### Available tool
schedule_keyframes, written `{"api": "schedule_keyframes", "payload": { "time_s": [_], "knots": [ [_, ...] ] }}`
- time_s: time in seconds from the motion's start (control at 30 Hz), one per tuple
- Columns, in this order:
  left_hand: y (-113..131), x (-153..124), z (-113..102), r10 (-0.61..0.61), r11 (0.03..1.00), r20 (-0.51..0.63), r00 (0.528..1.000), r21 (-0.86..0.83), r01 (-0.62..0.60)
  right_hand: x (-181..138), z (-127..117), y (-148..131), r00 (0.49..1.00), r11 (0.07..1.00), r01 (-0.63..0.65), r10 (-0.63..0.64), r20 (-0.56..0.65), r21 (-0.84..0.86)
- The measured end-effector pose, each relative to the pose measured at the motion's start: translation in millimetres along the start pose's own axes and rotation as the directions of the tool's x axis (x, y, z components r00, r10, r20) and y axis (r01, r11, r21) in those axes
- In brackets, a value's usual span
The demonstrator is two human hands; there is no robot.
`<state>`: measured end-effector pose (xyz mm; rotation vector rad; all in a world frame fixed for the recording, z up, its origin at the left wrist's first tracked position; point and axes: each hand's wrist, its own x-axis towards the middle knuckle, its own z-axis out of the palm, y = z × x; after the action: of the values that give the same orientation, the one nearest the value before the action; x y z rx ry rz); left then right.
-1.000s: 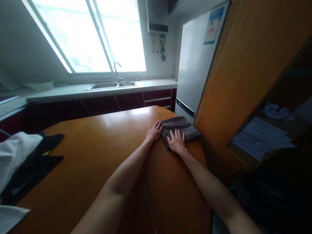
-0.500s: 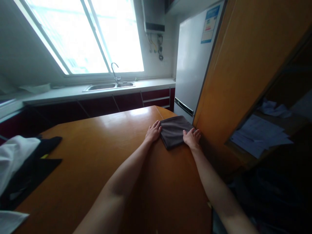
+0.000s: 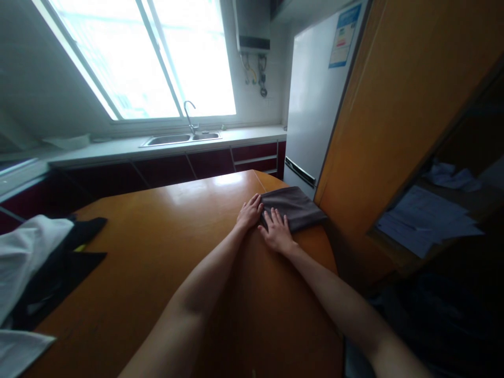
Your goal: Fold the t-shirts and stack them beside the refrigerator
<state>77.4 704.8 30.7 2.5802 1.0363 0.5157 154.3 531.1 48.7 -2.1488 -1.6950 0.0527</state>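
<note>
Several white and black clothes (image 3: 33, 239): heaped along the tabletop (image 3: 169, 236)'s left edge.
Open wood: broad stretch between heap and hands.
Left hand (image 3: 249, 212): uncurled, gripping nothing, against the folded dark cloth (image 3: 301, 205)'s left edge.
Right hand (image 3: 277, 233): flat, fingers spread over its near left corner.
Folded dark cloth: tabletop's far right corner, reaching the rounded edge.

Across from me I see a steel sink (image 3: 169, 139) with a curved faucet (image 3: 192, 129) beneath a bright window (image 3: 118, 63) — and to my right, a pale refrigerator (image 3: 313, 100) bearing a blue-and-white label (image 3: 344, 37), with loose papers (image 3: 427, 218) lying farther right.
</note>
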Motion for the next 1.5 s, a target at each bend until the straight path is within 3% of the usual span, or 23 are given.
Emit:
{"api": "schedule_keyframes", "payload": {
  "time_s": [0.07, 0.23, 0.43, 0.5, 0.6, 0.67, 0.73, 0.83, 0.93, 1.0, 1.1, 1.17, 1.27, 1.4, 1.5],
  "knots": [
    [0.3, -0.1, -0.9, 0.002, 1.000, 0.000, 1.000, -0.003, -0.002, -3.5, 7.2, -5.5, 0.998, 0.999, 0.010, -0.006, 0.063, -0.053],
    [-1.2, 0.3, 0.5, 0.003, 1.000, -0.017, 1.000, -0.008, -0.003, -6.0, 7.0, -4.1, 0.996, 0.997, 0.019, -0.013, 0.083, -0.072],
    [-0.4, -1.6, -0.9, -0.001, 0.999, -0.033, 0.999, -0.052, -0.001, -5.5, 5.6, -4.9, 0.998, 1.000, -0.002, 0.003, 0.061, -0.026],
    [0.1, -4.4, -4.7, -0.021, 0.988, -0.110, 0.994, -0.152, 0.003, -5.3, 4.2, -7.2, 1.000, 1.000, -0.019, 0.019, 0.007, -0.001],
    [-3.0, -14.7, -13.4, -0.224, 0.908, -0.322, 0.920, -0.411, 0.077, -7.3, -0.8, -12.1, 0.987, 0.996, 0.062, -0.052, -0.152, 0.058],
    [-8.5, -28.9, -20.7, -0.371, 0.834, -0.373, 0.850, -0.537, 0.128, -10.9, -4.3, -15.0, 0.957, 0.973, 0.202, -0.171, -0.232, 0.115],
    [-16.1, -51.4, -29.1, -0.422, 0.800, -0.360, 0.832, -0.580, 0.154, -15.8, -6.3, -16.6, 0.921, 0.921, 0.349, -0.304, -0.242, 0.172],
    [-29.8, -99.2, -44.7, -0.389, 0.763, -0.309, 0.868, -0.636, 0.116, -22.4, -6.4, -17.0, 0.869, 0.844, 0.493, -0.465, -0.169, 0.212],
    [-46.9, -155.5, -65.8, -0.310, 0.637, -0.247, 0.918, -0.771, 0.008, -27.4, -4.9, -19.5, 0.831, 0.804, 0.555, -0.545, -0.111, 0.212],
    [-61.0, -192.7, -83.2, -0.288, 0.584, -0.237, 0.928, -0.812, -0.026, -31.3, -2.6, -25.7, 0.840, 0.810, 0.542, -0.533, -0.102, 0.225],
    [-83.8, -244.7, -112.3, -0.314, 0.701, -0.284, 0.906, -0.713, 0.019, -39.4, 3.9, -44.5, 0.878, 0.836, 0.478, -0.463, -0.124, 0.270],
    [-97.2, -277.0, -130.8, -0.312, 0.825, -0.328, 0.892, -0.559, 0.084, -44.3, 9.8, -62.8, 0.895, 0.844, 0.446, -0.419, -0.153, 0.299],
    [-110.7, -321.8, -150.5, -0.274, 0.932, -0.353, 0.895, -0.329, 0.156, -47.9, 19.1, -97.0, 0.921, 0.867, 0.387, -0.344, -0.184, 0.313],
    [-117.1, -364.0, -156.8, -0.214, 0.977, -0.293, 0.932, -0.056, 0.207, -53.9, 34.7, -147.2, 0.968, 0.929, 0.242, -0.211, -0.138, 0.281],
    [-117.1, -374.7, -153.6, -0.226, 0.973, -0.272, 0.935, -0.016, 0.230, -67.7, 51.0, -176.3, 0.991, 0.970, 0.134, -0.129, -0.038, 0.204]
  ]
}}
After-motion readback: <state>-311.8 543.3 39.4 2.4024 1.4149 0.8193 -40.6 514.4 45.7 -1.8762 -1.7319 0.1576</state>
